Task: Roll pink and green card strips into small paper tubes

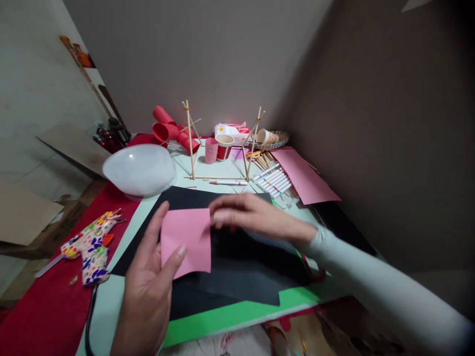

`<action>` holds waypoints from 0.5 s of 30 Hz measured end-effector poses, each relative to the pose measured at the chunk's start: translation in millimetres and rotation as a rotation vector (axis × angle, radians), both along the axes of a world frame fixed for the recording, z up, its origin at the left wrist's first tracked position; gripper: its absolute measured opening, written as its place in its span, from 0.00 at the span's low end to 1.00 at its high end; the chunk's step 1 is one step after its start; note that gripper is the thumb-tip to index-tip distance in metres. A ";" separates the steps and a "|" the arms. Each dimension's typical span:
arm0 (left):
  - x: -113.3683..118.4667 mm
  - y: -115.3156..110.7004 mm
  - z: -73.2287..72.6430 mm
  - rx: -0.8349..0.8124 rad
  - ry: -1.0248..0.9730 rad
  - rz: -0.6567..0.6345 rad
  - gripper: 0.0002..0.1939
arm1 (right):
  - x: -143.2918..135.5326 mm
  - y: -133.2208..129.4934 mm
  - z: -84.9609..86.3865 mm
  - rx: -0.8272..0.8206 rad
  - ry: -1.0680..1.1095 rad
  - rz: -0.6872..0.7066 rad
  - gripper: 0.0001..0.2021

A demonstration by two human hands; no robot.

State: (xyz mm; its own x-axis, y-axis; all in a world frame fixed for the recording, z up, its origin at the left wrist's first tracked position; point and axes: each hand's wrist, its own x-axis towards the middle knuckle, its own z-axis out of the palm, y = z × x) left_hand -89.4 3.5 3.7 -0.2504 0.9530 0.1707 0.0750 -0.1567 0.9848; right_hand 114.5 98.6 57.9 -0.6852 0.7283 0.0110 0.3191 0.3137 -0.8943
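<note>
My left hand (152, 277) grips a small rectangular piece of pink paper (187, 237), thumb on the front face and fingers behind it. At the paper's right edge, my right hand (241, 215) has its thumb and fingers drawn together at the upper corner; some of its fingertips are hidden. Large black sheets (237, 272) lie beneath both hands, over a green sheet (208, 319). Beyond the hands stands a frame of thin wooden sticks (218, 177), with a white pencil (228, 183) lying in front of it.
A flower-patterned glue gun (92, 247) lies at left near a translucent white bowl (139, 170). Red paper tubes (166, 131), a pink paper cylinder (211, 151) and a red paper cup (224, 147) are at the back. White markers (274, 182) and a pink sheet (306, 178) lie right.
</note>
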 end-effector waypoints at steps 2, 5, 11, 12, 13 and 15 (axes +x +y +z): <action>5.7 -7.5 -8.8 -0.058 -0.011 -0.058 0.36 | -1.8 -36.2 -14.1 -0.027 -0.002 -0.088 0.19; 12.2 -16.7 -21.3 -0.116 0.028 -0.203 0.39 | 5.9 -57.9 -35.0 -0.048 0.027 -0.212 0.20; 10.5 -21.8 -41.6 0.233 0.723 -0.229 0.42 | 42.6 -18.6 -44.1 0.205 -0.141 -0.459 0.15; 8.3 -20.1 -45.1 0.357 0.863 -0.256 0.41 | 47.2 -7.5 -41.8 0.220 -0.164 -0.487 0.14; 6.1 -17.8 -48.6 0.477 0.999 -0.291 0.39 | 50.3 4.3 -39.2 0.232 -0.187 -0.506 0.14; 3.4 -12.7 -54.0 0.666 1.229 -0.373 0.37 | 51.7 29.8 -34.4 0.256 -0.237 -0.537 0.12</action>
